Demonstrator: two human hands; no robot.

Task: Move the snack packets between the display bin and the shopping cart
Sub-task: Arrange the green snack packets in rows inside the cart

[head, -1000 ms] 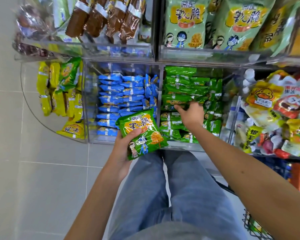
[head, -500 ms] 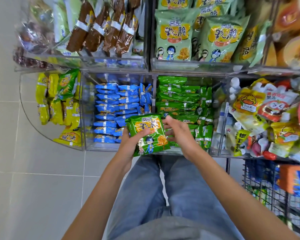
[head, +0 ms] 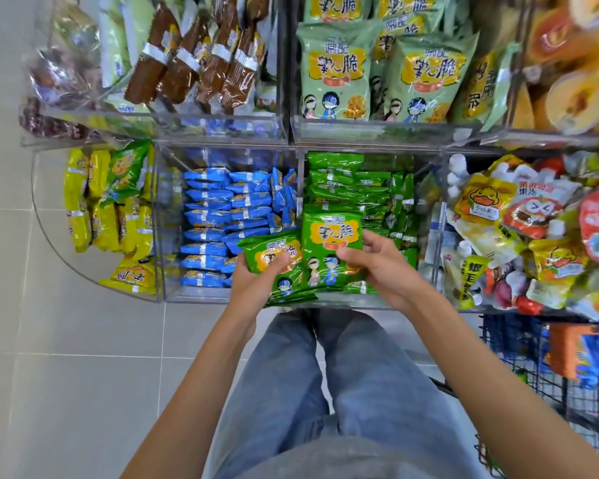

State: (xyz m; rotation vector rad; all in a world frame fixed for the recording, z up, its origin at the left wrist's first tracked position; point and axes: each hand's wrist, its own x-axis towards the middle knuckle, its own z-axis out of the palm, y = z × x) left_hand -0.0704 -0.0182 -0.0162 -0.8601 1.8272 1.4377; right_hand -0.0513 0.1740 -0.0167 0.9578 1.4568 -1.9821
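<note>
Snack packets (head: pixel 312 267) are in both hands. The left hand (head: pixel 255 288) grips the first green packet (head: pixel 267 257), thumb laid across its face and fingers curled beneath. The right hand (head: pixel 381 271) pinches the second green packet (head: pixel 331 236) at its lower right corner, thumb on top. Their edges overlap just above the front lip of the display bin (head: pixel 346 301), which holds more of the same green stock. Beside it is a compartment of blue packets (head: pixel 215 216).

The step in hand looks like gathering the pair before carrying it to the shopping cart (head: pixel 547 385), the black wire basket low on the person's right. To do it well, square the two packets into one flat stack and take the stack in a single hand across its width, not by a corner. Grip lightly: the contents are probably brittle and the film slippery. Lift clear of the acrylic lip before swinging right, then lower the stack into the cart rather than dropping it.
</note>
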